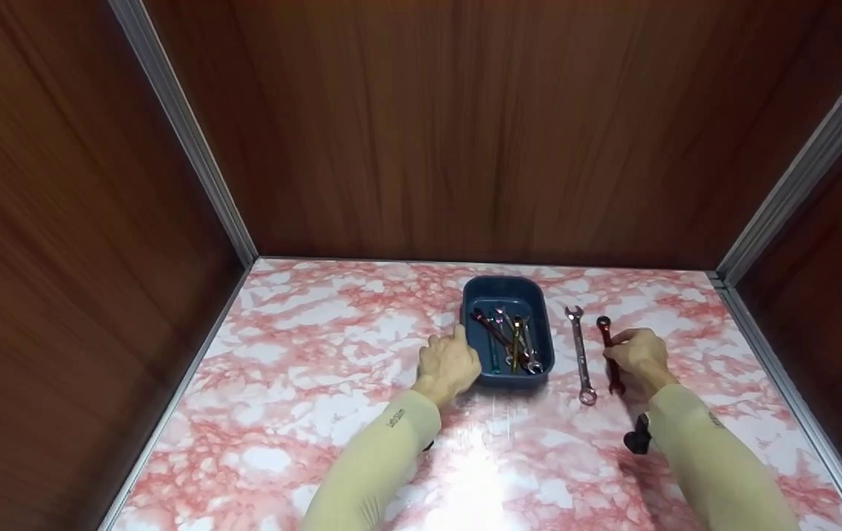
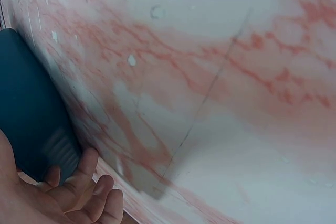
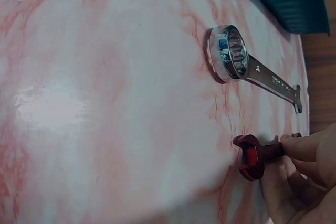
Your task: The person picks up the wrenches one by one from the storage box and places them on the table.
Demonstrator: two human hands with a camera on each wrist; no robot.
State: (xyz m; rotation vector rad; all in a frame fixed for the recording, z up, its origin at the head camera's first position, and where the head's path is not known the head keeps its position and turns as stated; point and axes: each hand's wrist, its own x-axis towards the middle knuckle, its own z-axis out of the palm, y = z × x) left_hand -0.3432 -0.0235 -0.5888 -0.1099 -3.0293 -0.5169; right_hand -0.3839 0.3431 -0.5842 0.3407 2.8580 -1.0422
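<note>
Wrench in red [image 1: 614, 375] is pinched by the right hand's grip [image 1: 639, 355] beside a silver wrench [image 1: 581, 354]; a blue bin [image 1: 503, 287] is touched by the left hand [image 1: 449, 363], its grip loosely spread

Left hand [image 1: 449, 364] at a blue bin [image 1: 513, 381] of wrenches [image 1: 516, 344], right hand [image 1: 639, 355] on a red wrench [image 1: 615, 375]

Brown wood-grain walls [image 1: 436, 133] are enclosing a marbled red-and-white table [image 1: 244, 413] on three sides. Grey metal strips [image 1: 186, 133] are lining the corners; light [image 1: 469, 487] is glaring off the table's near part.
</note>
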